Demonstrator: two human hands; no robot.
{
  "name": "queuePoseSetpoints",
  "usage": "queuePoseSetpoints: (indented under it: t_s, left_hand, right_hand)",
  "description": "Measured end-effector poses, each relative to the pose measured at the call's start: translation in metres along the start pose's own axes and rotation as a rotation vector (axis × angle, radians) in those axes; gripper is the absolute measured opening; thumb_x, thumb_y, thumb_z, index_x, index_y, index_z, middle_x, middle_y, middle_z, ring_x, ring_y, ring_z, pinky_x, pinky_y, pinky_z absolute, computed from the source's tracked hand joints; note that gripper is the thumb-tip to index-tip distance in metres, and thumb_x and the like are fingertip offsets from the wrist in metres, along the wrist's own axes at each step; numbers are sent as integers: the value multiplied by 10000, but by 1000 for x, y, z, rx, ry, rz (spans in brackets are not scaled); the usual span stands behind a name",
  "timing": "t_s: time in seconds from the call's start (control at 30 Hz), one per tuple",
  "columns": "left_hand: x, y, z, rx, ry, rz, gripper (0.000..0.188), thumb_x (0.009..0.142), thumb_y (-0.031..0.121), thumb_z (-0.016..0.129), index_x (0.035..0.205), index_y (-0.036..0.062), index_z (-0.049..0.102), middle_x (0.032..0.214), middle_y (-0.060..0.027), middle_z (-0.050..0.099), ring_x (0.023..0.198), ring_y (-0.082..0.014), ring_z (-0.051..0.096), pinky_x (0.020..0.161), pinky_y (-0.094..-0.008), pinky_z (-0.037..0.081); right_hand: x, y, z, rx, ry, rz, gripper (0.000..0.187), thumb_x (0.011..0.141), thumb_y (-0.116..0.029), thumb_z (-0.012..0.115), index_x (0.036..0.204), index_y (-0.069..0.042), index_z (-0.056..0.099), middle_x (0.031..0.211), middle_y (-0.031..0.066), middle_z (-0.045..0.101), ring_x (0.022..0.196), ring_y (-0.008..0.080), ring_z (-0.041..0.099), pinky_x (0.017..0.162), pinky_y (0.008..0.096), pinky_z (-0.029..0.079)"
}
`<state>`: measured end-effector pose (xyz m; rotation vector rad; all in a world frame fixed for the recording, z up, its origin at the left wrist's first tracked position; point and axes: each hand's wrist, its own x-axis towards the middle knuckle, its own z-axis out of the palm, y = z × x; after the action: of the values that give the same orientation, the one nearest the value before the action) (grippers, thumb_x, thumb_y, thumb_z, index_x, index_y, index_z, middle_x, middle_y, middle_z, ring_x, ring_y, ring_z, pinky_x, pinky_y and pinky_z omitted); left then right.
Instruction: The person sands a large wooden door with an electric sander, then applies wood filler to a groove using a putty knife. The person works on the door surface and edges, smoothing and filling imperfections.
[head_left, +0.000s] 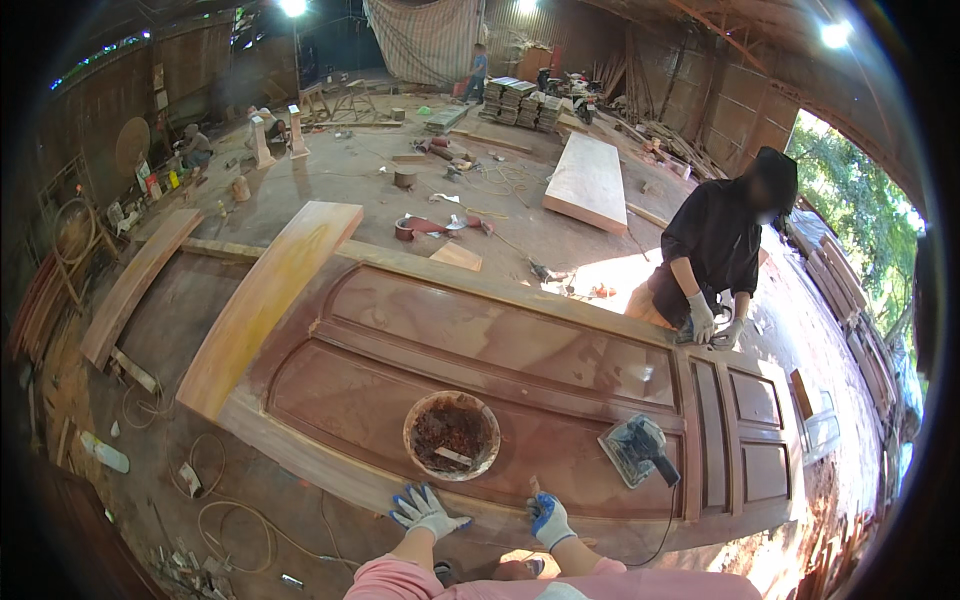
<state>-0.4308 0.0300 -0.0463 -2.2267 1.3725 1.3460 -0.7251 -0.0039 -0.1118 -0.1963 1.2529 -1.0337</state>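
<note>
A brown panelled wooden door (340, 395) lies flat in front of me. My left hand (428, 513), in a white and blue work glove, rests on its near edge with fingers spread. My right hand (549, 518), gloved alike, is closed at the same edge around a small tan flat piece (534, 486), whose kind I cannot make out. On the door, beyond and between my hands, stands a round tub (409, 432) of dark reddish-brown material. A small pale flat piece (453, 456) lies in it. To the right of the tub sits a power sander (636, 448) with a cord.
A pale curved board (270, 305) crosses the door's left end. At the far right edge, a co-worker (722, 235) in dark clothes bends with gloved hands on the door. Beyond lie a thick slab (586, 180), sanding belts (425, 227) and cords. A hose (240, 535) coils at near left.
</note>
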Motion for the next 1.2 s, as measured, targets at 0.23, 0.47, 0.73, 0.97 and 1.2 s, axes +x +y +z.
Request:
queuePoseSetpoints:
  t_s: [0.23, 0.47, 0.73, 0.97, 1.2]
  left_hand:
    - [-1, -1, 0, -28, 1, 21, 1455, 718, 875, 658, 1668, 100, -127, 1712, -247, -209, 1520, -580, -220, 1169, -753, -86]
    - [-3, -3, 1, -54, 2, 42, 1450, 727, 860, 661, 1664, 94, -138, 1716, -245, -198, 1523, -577, -217, 1167, -754, -93]
    - [-12, -3, -4, -75, 38, 54, 1400, 749, 807, 690, 1676, 85, -71, 1721, -250, -169, 1544, -573, -150, 1188, -742, -66]
    - [-6, -2, -1, -63, 15, 55, 1419, 757, 790, 705, 1663, 66, -113, 1716, -268, -162, 1525, -601, -165, 1155, -794, -35]
    - [2, 1, 4, -16, -4, 9, 1445, 759, 784, 718, 1650, 71, -170, 1697, -284, -215, 1505, -622, -197, 1144, -799, -53]
  right_hand:
    - [-7, -8, 8, -68, -1, 3, 118, 958, -186, 660, 1059, -126, 659, 817, 62, 671, 668, 148, 572, 602, 315, 456]
    - [-18, -6, 17, -112, 34, -108, 138, 946, -193, 669, 1066, -125, 677, 803, 36, 656, 614, 119, 535, 559, 282, 430]
    - [-49, -36, 83, -156, -75, -259, 86, 972, -169, 656, 1032, -106, 660, 772, -3, 622, 596, 88, 529, 530, 235, 416]
    - [-51, -82, 189, -707, -332, -617, 91, 1018, -131, 636, 1001, -46, 662, 816, -64, 536, 718, 39, 455, 603, 245, 393]
    - [-19, -103, 246, -1734, -272, -875, 237, 944, -286, 597, 1023, -110, 735, 976, 155, 748, 956, 363, 705, 840, 500, 548]
